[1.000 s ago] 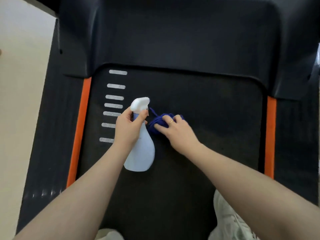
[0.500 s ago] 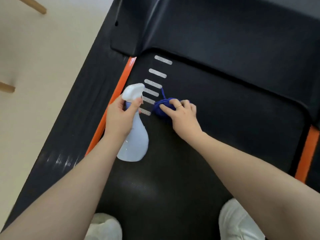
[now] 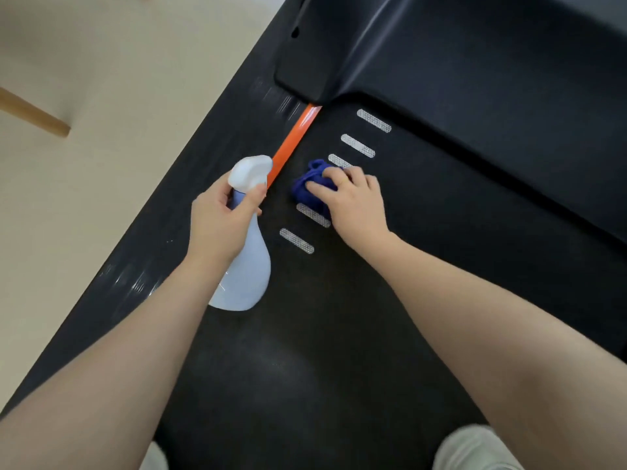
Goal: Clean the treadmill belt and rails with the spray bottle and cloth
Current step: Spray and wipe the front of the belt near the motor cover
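Black belt (image 3: pixel 339 334) under left hand (image 3: pixel 217 225) gripping bottle (image 3: pixel 246 276), right hand (image 3: pixel 356 205) seemingly pressing cloth (image 3: pixel 310 184).

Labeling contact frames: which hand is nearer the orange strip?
Left. The left hand grips the spray bottle beside the orange strip; the right hand presses the blue cloth farther in on the belt.

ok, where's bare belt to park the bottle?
Bare belt right of the right hand, up to the motor cover. Also the patch between the forearms, above the shoes. Crowded by the orange strip: left hand grips the bottle, cloth over the white marks.
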A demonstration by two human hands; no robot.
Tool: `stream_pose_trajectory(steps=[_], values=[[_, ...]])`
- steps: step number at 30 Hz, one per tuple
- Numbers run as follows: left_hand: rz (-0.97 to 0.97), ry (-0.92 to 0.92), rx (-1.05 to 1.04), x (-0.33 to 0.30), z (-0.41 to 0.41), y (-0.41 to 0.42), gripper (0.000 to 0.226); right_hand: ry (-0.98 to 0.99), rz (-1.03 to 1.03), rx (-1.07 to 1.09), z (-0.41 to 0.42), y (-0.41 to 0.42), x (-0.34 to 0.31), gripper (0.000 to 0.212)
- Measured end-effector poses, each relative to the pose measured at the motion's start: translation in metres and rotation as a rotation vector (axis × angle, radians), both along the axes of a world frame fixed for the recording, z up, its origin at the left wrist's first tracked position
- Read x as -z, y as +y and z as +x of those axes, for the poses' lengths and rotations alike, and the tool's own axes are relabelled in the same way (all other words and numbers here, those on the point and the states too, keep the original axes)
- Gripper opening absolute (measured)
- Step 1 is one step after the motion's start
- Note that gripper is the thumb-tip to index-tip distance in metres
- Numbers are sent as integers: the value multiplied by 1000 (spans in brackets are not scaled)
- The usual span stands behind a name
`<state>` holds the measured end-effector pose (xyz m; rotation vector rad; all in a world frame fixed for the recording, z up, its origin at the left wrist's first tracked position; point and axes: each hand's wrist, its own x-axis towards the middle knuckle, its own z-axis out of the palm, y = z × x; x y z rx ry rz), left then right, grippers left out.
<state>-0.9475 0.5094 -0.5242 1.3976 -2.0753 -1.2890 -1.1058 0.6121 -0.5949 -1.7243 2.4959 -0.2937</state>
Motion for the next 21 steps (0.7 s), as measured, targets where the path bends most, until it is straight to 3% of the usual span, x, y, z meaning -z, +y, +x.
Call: stream_pose_trajectory(steps=[4, 6, 8, 10, 11, 14, 16, 21], values=[[23, 16, 16, 2, -2, -5, 13, -133, 98, 381, 9, -41, -6, 42], [30, 33, 1, 4, -3, -8, 12, -159, 36, 296, 22, -48, -9, 40], [39, 31, 0, 6, -3, -10, 17, -97, -60, 67, 19, -40, 2, 39], [70, 25, 19, 9, -3, -10, 19, 35, -24, -100, -7, -38, 1, 38], [86, 28, 31, 9, -3, -10, 20, 47, 20, -81, -16, -42, -2, 37], [117, 24, 58, 10, -4, -12, 23, -77, 79, 275, -8, -58, -1, 43], [177, 28, 75, 9, -6, -15, 22, -178, 58, 377, 15, -60, -2, 42], [261, 68, 72, 5, -3, -16, 24, -93, 22, -41, 24, -29, 2, 48]])
